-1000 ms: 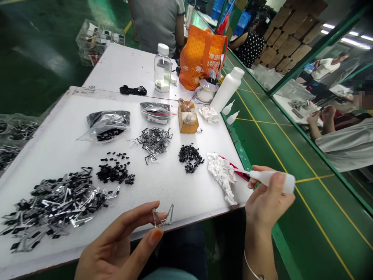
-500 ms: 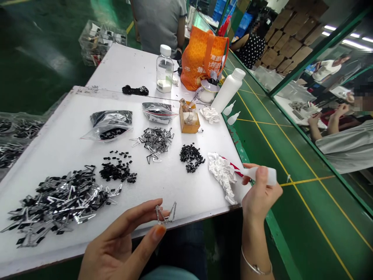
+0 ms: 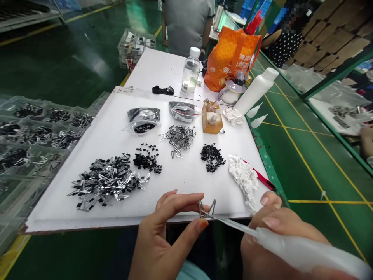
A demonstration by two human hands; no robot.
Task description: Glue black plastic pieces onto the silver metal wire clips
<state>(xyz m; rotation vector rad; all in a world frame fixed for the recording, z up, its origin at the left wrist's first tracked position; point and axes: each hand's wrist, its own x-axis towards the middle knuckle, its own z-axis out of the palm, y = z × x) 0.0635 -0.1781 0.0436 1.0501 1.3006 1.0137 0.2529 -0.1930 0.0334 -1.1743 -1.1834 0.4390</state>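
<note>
Between its thumb and forefinger, my left hand point(image 3: 171, 233) pinches a small bent metal bracket point(image 3: 213, 208) at the table's front edge. My right hand point(image 3: 279, 229) grips a white squeeze bottle point(image 3: 309, 249) with a long thin nozzle. The nozzle tip is at the bracket's lower part; whether it touches cannot be made out. Nearest to my right hand lies a crumpled white cloth point(image 3: 243, 179) beside a red cutter knife point(image 3: 264, 179). Beyond my left hand are a pile of metal brackets with black pieces point(image 3: 107, 181) and a heap of small black pieces point(image 3: 213, 157).
Plain brackets point(image 3: 180, 138), two plastic bags of black parts point(image 3: 144, 118), a wooden box point(image 3: 212, 120), a clear bottle point(image 3: 191, 72) and a leaning white bottle point(image 3: 258, 90) stand farther back. An orange bag point(image 3: 230, 58) is behind them. Clear trays of parts point(image 3: 37, 132) are at left.
My right hand has brought the squeeze bottle in to the left, its nozzle now at the bracket. My left hand still pinches the bracket. The camera view has turned left.
</note>
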